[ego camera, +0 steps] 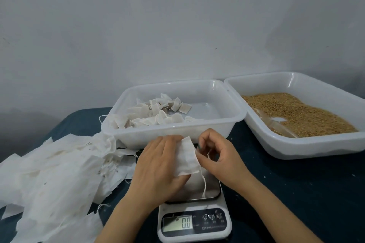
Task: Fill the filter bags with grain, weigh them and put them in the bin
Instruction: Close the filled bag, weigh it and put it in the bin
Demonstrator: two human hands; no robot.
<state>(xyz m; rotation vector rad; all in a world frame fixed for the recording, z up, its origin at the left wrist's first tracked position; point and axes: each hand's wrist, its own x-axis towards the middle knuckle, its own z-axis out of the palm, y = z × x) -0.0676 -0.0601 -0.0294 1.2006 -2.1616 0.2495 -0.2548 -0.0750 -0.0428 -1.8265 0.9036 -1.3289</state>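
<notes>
**Empty filter bag held open over the scale, ready for grain**

A dark cloth-covered counter (296, 193) carries everything within arm's reach. At the right sits a wide white tray (320, 147) of loose brown grain (300, 112), likely placed there so the right hand can scoop from it. Touching its left edge is the white bin (167, 134), which already holds a cluster of filled bags (158, 112). A heap of flat empty bags (55, 167) sprawls at the left, beside the left hand.

A small digital scale (194, 225) stands nearest the person (its display reads 0.0, so nothing rests on it). Just above its platform, both hands hold one limp, empty filter bag (187, 158). The left hand (158, 165) cradles it with fingers curled underneath, while the right hand (219, 156) pinches its edge, seemingly to open the mouth. Its drawstring (204, 185) dangles toward the platform.
</notes>
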